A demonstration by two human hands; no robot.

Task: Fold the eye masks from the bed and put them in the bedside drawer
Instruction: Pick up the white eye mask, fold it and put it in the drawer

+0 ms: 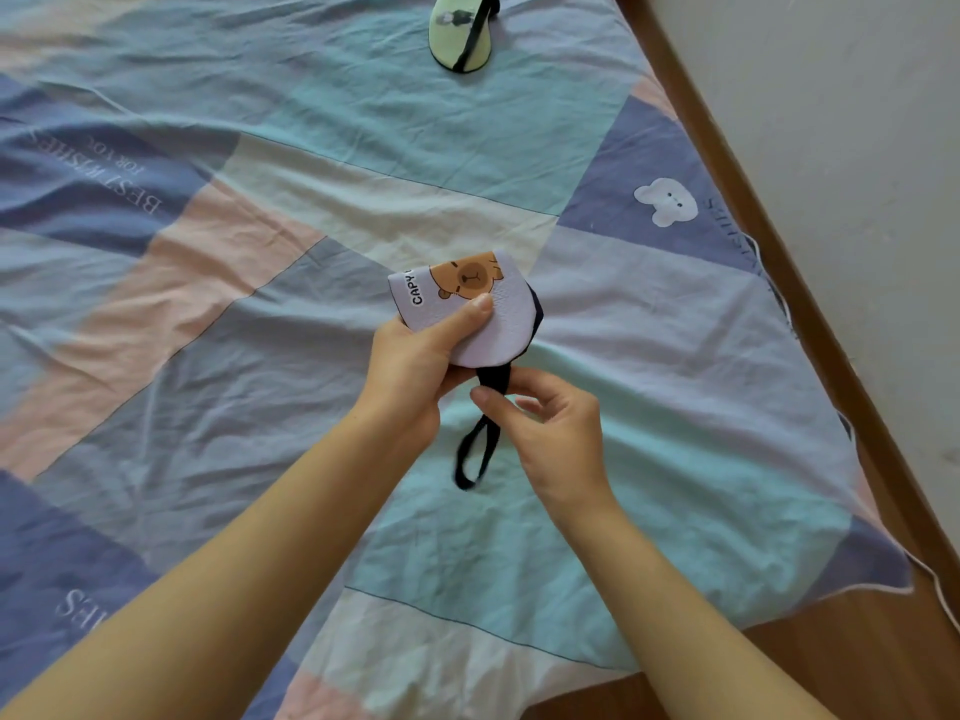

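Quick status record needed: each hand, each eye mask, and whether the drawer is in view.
left hand: grips the folded white capybara mask, thumb on top
right hand: pinches the black strap, loop hanging below
green mask: lies on the patchwork bedsheet, far edge of the view, looks folded, strap across it
drawer: not in view

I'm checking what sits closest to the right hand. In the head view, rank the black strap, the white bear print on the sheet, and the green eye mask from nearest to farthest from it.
1. Black strap: pinched in the right hand.
2. White bear print: on the sheet, toward the right edge.
3. Green eye mask: far up the bed, at the top.
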